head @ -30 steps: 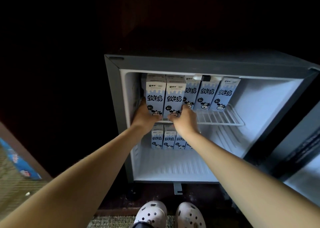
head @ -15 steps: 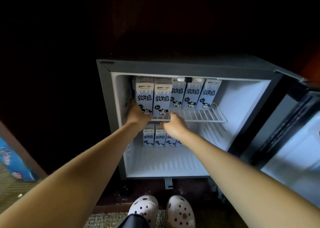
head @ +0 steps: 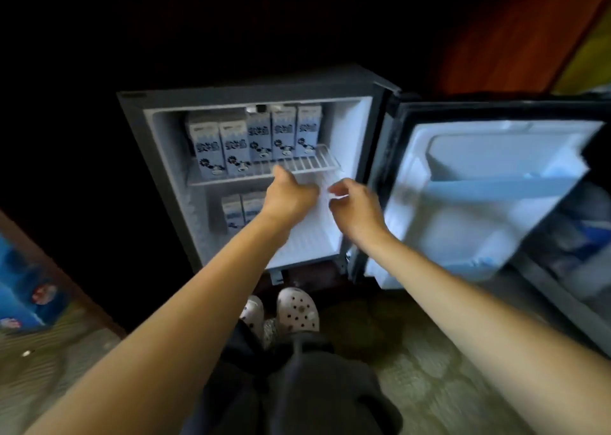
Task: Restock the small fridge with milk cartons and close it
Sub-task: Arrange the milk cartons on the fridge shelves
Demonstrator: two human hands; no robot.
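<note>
At the far left edge a blue printed package [head: 20,289] is seen, blurred, beside a strip of woven mat [head: 49,362]. Further right the small fridge [head: 132,113] is found standing open against a dark background. Five milk cartons [head: 206,150] are held upright on its wire shelf [head: 317,165]: two are set at the front left, side by side, and three are lined up further back to their right. The right front part of the shelf is left bare. Below the shelf, at the back left of the lower compartment, more cartons [head: 233,214] are seen upright. Two are shown plainly and the rest is hidden behind the left forearm. The left hand [head: 291,196] is raised in front of the shelf's front edge, with the thumb pointed up and the fingers loosely bent. Nothing is gripped by it, and whether the shelf is touched cannot be told through the blur. Just beside it the right hand [head: 355,209] is held in the air before the fridge's right wall, its fingers loosely curled and nothing held in it. Below the hands, white perforated clogs [head: 297,312] and dark trousers [head: 297,385] are seen. At the right the door [head: 496,183] is swung wide open, and its white inner liner is turned towards the camera.
</note>
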